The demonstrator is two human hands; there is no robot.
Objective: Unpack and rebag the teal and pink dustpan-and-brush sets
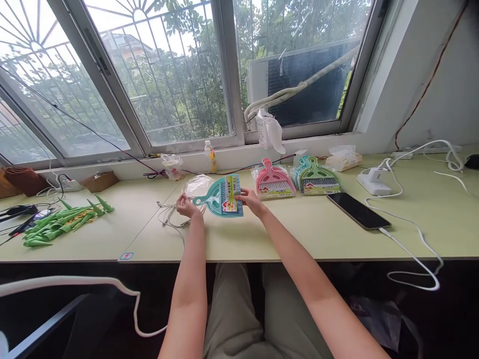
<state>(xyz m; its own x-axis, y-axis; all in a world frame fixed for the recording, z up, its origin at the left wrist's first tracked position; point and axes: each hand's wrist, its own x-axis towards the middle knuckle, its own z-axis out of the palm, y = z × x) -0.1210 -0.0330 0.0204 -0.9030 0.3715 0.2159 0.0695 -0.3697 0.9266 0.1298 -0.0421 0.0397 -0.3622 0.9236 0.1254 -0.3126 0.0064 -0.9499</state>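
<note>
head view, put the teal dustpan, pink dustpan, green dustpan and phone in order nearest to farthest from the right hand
From the right hand:
1. teal dustpan: touching, on its left
2. pink dustpan: just ahead
3. green dustpan: farther right, beside the pink one
4. black smartphone: farthest right

Right hand (pixel 250 201) rests on a teal mini dustpan (pixel 217 199) with a card label, lying on the bench (pixel 284 239). Left hand (pixel 189 205) pinches a clear plastic bag (pixel 196 185) just beside the dustpan's handle, white cable (pixel 172 218) near it. Bagged pink dustpan (pixel 273 178) and green dustpan (pixel 318 177) lie farther right, then a smartphone (pixel 357 210).
</note>
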